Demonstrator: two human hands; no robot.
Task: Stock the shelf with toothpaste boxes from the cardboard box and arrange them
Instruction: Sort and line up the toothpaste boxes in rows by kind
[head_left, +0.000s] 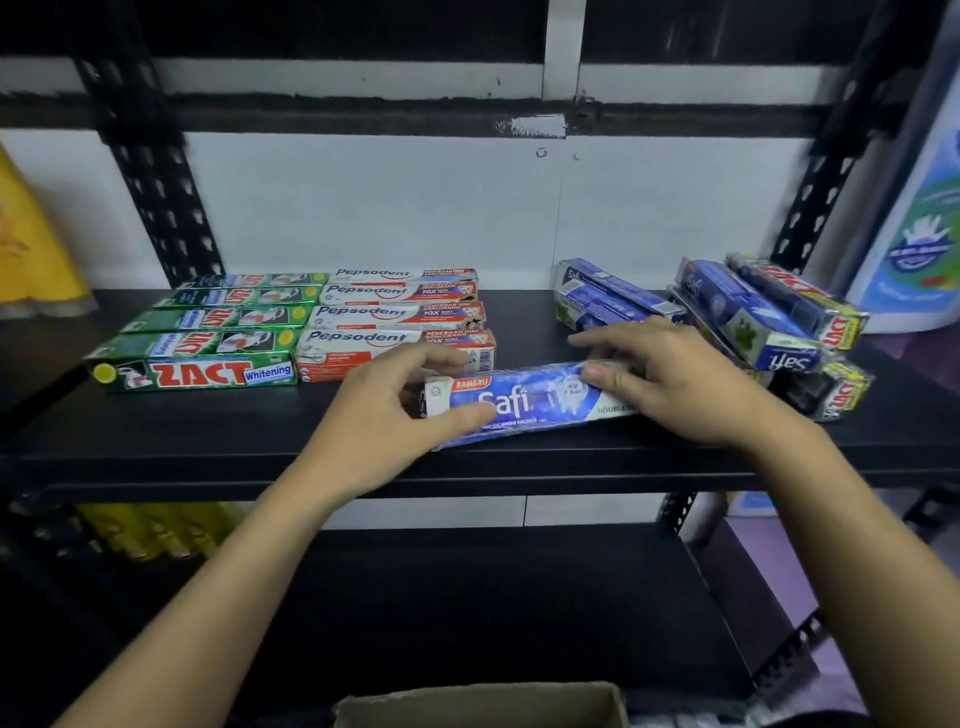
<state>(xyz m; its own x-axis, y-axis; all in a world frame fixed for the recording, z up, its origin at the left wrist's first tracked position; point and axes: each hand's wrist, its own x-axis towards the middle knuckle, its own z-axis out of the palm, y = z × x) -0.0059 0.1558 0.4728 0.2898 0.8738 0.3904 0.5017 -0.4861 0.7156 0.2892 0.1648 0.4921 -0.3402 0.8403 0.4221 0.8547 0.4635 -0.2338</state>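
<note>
A blue Safi toothpaste box (524, 402) lies lengthwise near the front edge of the black shelf (260, 441). My left hand (384, 421) grips its left end and my right hand (670, 384) holds its right end. To the left stand two tidy rows: green Zact boxes (202, 366) and white-red Pepsodent boxes (384, 343). Behind my right hand lies a loose heap of blue Safi boxes (743, 317) mixed with black Zact boxes (836, 389). The rim of the cardboard box (478, 704) shows at the bottom edge.
Black perforated uprights (156, 187) frame the shelf before a white wall. A yellow package (31, 249) stands at far left, a white-blue pack (919, 223) at far right. A lower dark shelf (467, 597) holds yellow items (150, 530) on its left.
</note>
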